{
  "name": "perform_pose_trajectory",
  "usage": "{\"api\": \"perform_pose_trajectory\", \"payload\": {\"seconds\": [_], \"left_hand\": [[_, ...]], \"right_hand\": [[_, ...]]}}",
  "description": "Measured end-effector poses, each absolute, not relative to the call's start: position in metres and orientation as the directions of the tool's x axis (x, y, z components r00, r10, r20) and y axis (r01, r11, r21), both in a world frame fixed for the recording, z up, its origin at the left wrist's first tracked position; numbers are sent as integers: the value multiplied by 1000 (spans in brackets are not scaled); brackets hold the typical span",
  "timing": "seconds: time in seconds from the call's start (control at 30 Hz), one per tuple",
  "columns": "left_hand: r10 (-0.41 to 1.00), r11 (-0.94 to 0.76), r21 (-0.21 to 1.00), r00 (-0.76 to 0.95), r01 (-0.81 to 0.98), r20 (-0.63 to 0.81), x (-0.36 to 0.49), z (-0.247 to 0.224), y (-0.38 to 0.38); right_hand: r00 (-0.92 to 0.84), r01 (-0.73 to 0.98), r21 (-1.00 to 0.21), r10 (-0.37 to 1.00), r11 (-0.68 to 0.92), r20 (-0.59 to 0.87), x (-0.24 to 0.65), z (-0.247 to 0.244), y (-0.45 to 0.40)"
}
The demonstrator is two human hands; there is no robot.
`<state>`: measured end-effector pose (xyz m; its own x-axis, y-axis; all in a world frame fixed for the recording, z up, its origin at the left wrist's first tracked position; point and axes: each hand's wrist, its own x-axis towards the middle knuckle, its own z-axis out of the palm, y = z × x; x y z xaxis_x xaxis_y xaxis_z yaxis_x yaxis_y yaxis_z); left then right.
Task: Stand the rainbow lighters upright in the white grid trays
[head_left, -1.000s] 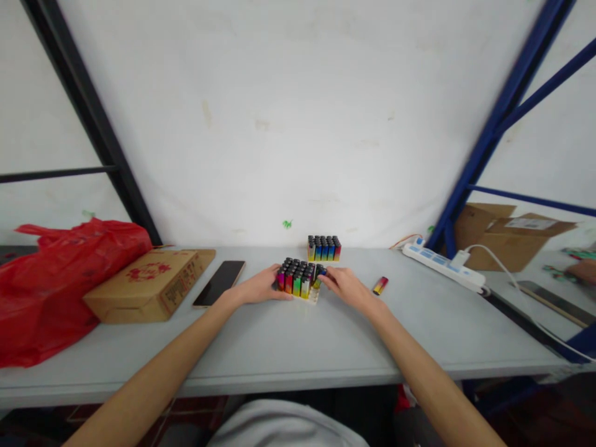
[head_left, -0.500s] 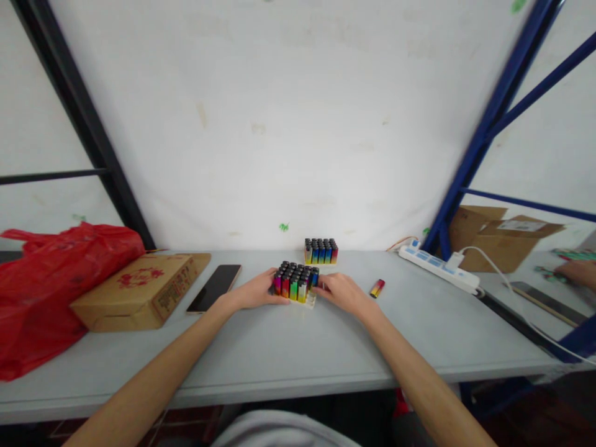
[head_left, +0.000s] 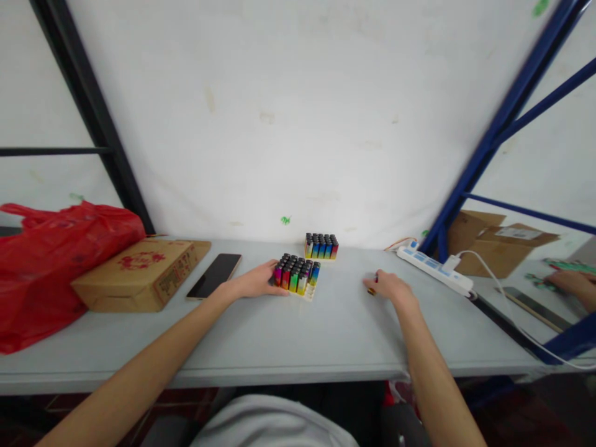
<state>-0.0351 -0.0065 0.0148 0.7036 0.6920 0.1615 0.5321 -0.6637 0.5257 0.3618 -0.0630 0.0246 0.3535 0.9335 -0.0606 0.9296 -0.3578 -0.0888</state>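
Note:
Several upright lighters with black tops and coloured bodies stand in a white tray (head_left: 309, 295) in front of me. My left hand (head_left: 259, 280) wraps round the left side of this tray, the thumb low along its front. Bare slots show at the tray's front right corner, beside a blue and yellow lighter (head_left: 314, 274). Off to the right, my right hand (head_left: 387, 286) pinches a single lighter (head_left: 371, 291) at the table top; most of it is hidden by the fingers. A second block of lighters (head_left: 321, 247) stands farther back near the wall.
On the left lie a phone (head_left: 215, 276), a cardboard box (head_left: 139, 276) and a red plastic bag (head_left: 69, 267). At the right are a white power strip (head_left: 435, 270) with cables, an open carton (head_left: 496, 245), a blue metal frame (head_left: 484, 146) and another person's hand (head_left: 575, 285).
My right hand has left the tray's right side and moved right onto the single lighter lying there. The left hand stays at the tray. The camera view has tilted slightly.

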Motion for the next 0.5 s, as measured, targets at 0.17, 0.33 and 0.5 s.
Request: {"api": "perform_pose_trajectory", "payload": {"seconds": [0.17, 0.33, 0.5], "left_hand": [[686, -673, 532, 702, 514, 191, -34, 17, -9], [696, -662, 551, 689, 508, 200, -35, 15, -9], [689, -679, 521, 693, 517, 210, -35, 15, -8]], "right_hand": [[110, 975, -205, 988, -87, 103, 348, 15, -53], [-104, 751, -605, 951, 266, 290, 325, 14, -44], [-111, 276, -905, 946, 324, 305, 297, 16, -47]]}}
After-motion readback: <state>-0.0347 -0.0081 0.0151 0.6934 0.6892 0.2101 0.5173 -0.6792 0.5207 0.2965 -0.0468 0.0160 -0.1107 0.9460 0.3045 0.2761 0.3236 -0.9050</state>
